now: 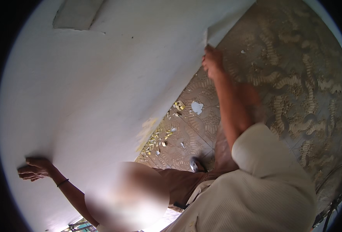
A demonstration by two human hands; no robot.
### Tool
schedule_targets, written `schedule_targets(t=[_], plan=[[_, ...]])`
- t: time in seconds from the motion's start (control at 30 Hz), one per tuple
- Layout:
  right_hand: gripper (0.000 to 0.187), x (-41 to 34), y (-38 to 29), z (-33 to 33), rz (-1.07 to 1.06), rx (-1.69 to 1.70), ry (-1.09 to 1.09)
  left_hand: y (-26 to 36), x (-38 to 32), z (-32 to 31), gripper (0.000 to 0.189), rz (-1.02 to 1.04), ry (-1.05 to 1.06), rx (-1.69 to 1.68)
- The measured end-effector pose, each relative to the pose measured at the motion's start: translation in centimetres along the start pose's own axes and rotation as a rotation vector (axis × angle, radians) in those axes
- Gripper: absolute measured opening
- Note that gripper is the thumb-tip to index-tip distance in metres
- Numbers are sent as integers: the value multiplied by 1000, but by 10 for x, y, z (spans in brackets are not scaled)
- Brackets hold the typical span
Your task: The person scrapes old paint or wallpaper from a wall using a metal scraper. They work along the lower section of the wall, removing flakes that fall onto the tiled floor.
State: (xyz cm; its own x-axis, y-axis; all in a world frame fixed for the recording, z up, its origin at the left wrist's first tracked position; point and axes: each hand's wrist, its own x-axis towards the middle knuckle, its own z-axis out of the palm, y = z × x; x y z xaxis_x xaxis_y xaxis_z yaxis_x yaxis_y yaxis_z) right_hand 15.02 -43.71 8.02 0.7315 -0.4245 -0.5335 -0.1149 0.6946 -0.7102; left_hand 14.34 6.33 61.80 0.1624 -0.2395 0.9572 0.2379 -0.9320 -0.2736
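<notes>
My left hand (35, 169) lies flat against a white painted wall (101, 87), its fingers spread, with a dark band around the wrist. Low on the same wall, close to where it meets the floor, my right hand (213, 61) is closed around a thin tool. The tool's pale blade (207, 37) touches the wall surface; blur and the hand hide its handle, so its exact kind cannot be told. Nearer to me along the wall's foot is a scraped, yellowish patch (146, 133).
Paint or plaster flakes (156, 140) litter the patterned tile floor (293, 95) along the wall, with a larger white flake (197, 107) among them. A bicycle wheel (333, 194) stands at lower right. A box-like projection (76, 16) juts from the wall at upper left.
</notes>
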Motion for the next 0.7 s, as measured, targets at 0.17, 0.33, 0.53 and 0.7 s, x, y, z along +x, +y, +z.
schedule_targets(t=[0.17,0.33,0.53,0.7], plan=[[22,-48,29,34,-126,-32,51,2,-100,17,96,114,-78,135],[22,-29,19,28,29,65,98,90,-237,14,110,69,-295,-113],[29,-151,183,71,-334,-263,-78,194,-336,5,83,365,-406,-475],[42,-220,178,97,-180,-241,-208,204,-371,-24,41,377,-475,-1069]])
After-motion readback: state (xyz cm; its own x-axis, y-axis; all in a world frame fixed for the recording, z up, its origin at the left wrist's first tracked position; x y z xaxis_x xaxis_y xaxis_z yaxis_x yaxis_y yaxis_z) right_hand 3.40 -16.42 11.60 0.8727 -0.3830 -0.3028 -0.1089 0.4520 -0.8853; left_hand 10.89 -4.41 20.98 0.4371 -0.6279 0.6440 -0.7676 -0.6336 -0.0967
